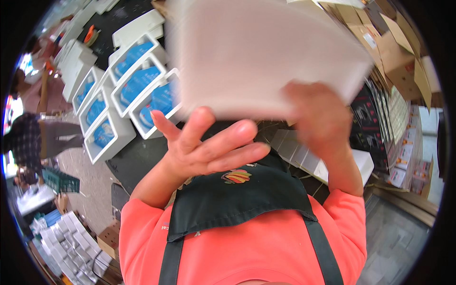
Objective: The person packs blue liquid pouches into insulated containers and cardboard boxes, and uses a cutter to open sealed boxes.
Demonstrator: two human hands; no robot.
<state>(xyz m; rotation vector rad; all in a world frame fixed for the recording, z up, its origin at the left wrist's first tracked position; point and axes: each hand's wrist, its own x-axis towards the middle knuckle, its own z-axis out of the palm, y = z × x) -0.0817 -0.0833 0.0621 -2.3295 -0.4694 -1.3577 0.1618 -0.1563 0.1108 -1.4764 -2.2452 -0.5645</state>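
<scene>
A large white foam box or lid (263, 57), blurred by motion, fills the top centre of the view. My right hand (320, 114) grips its near right edge. Just below its near left corner, my left hand (210, 146) is spread, palm up, holding nothing. White foam boxes (121, 137) with blue printed pouches (142, 83) inside stand in rows on the dark table (139, 153) to the left. What lies behind the blurred foam piece is hidden.
An orange tape dispenser (91, 35) and white foam lids (139, 26) lie at the upper left. Open cardboard boxes (399, 60) and stacked cartons stand at the right. Co-workers (28, 139) are at the far left, near a green crate (60, 180). More foam boxes (71, 242) are stacked at lower left.
</scene>
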